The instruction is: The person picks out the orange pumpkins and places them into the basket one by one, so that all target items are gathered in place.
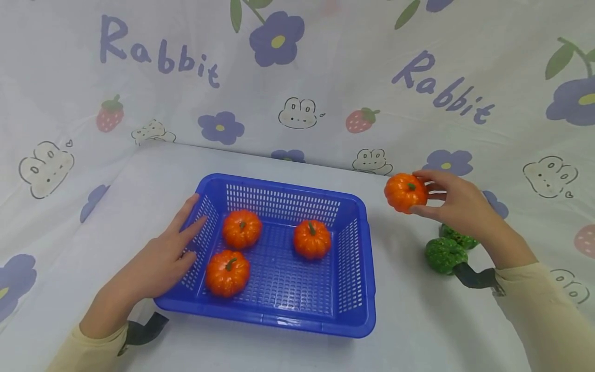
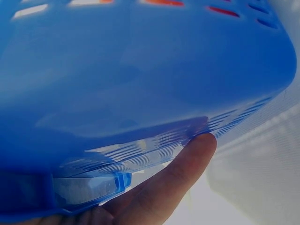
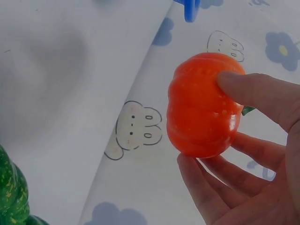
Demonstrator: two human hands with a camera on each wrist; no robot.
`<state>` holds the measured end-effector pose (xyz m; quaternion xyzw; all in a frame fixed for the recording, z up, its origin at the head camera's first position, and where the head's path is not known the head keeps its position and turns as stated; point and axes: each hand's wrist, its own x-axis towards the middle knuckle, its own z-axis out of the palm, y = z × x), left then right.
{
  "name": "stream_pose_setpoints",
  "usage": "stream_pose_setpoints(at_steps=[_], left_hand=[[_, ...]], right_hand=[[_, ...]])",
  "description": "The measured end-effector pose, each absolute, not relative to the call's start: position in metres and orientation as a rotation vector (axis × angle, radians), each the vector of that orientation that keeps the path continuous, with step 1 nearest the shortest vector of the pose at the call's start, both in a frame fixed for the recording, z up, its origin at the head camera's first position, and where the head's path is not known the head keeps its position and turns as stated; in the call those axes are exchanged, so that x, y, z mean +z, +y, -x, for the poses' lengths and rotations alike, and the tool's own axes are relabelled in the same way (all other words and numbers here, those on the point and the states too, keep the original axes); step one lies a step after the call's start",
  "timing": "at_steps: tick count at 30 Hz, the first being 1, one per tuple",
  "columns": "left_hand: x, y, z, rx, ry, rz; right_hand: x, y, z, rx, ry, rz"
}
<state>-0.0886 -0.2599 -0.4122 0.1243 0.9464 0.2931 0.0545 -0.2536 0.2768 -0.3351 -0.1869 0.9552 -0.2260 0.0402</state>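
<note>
Our right hand pinches an orange pumpkin around its ribbed sides, above the table, right of the blue basket. It looks light, rigid and glossy, perhaps slippery. Our left hand rests flat, fingers straight, against the basket's left wall.

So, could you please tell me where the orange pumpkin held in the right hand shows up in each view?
Head: held pumpkin at right of centre, pinched by the right hand, beyond the blue basket.
Left wrist: not in view; basket wall fills the picture.
Right wrist: centre right, between the fingertips.
Shared landmark: the basket, its corner at top.
</note>
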Motion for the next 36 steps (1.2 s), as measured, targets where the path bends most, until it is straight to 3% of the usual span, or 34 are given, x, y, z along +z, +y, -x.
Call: stream_pose_setpoints(at_steps=[36], left_hand=[[-0.410, -0.259, 0.089, 0.897, 2.859, -0.367]], right_hand=[[-0.326, 0.253, 0.227, -0.739, 2.914, 0.719]])
